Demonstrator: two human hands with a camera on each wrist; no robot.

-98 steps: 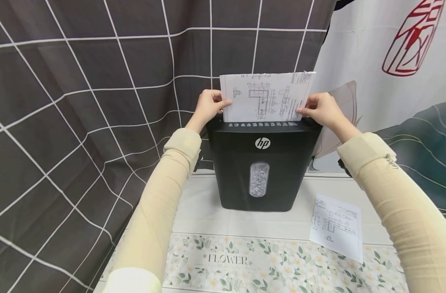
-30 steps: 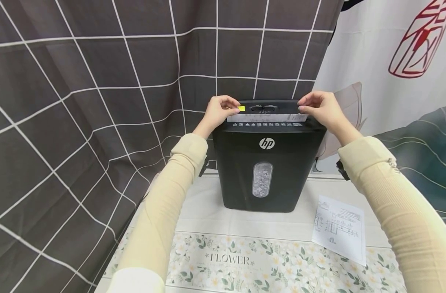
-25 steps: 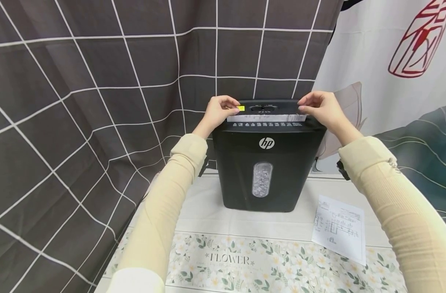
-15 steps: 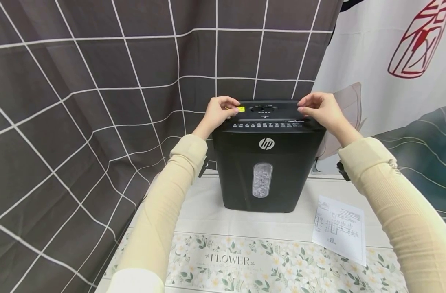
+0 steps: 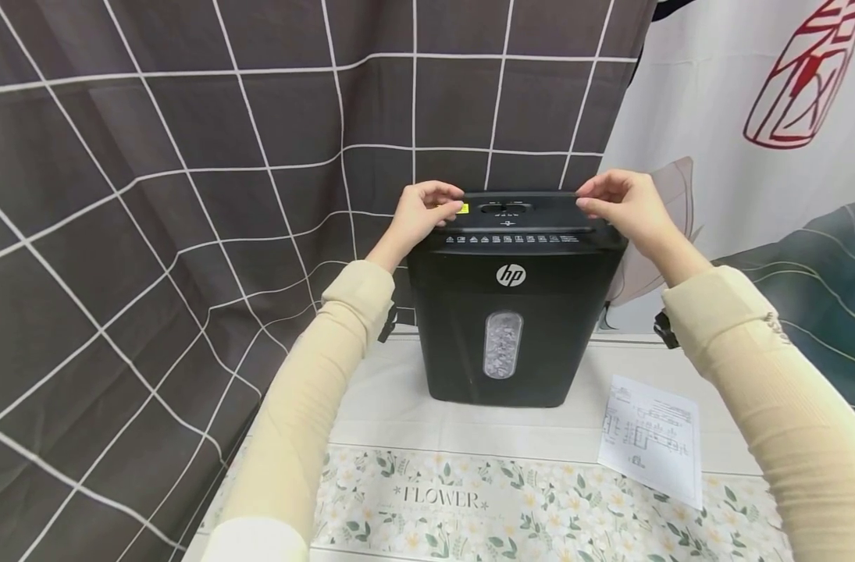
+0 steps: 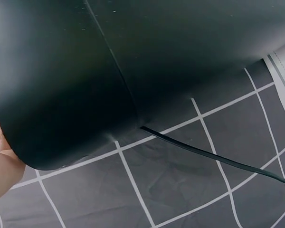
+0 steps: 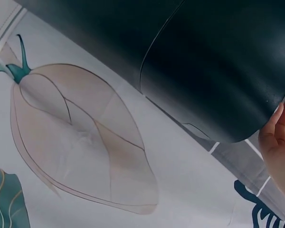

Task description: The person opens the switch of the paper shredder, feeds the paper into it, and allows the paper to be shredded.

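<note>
A black HP paper shredder [image 5: 455, 320] stands upright in the middle of the head view, and no paper shows above its feed slot. Its small front window [image 5: 503, 345] shows shredded paper inside. At the top left corner is my left hand [image 5: 416, 212], fingers loosely bent by a yellow label [image 5: 464, 208], holding nothing. Over the top right corner hovers my right hand [image 5: 627, 207], its thumb and fingers apart around nothing. Both wrist views mostly show the shredder's dark sides, with part of each hand at the edge.
A printed drawing sheet [image 5: 650, 441] lies on the table right of the shredder, partly on a floral mat [image 5: 441, 515]. A dark checked curtain [image 5: 258, 140] hangs behind and left. In the left wrist view, a black cord [image 6: 213, 156] runs from the shredder.
The drawing sheet that both hands held upright sank down into the shredder's slot until it was out of sight. My right hand has just shifted slightly right and up; the left stays almost still.
</note>
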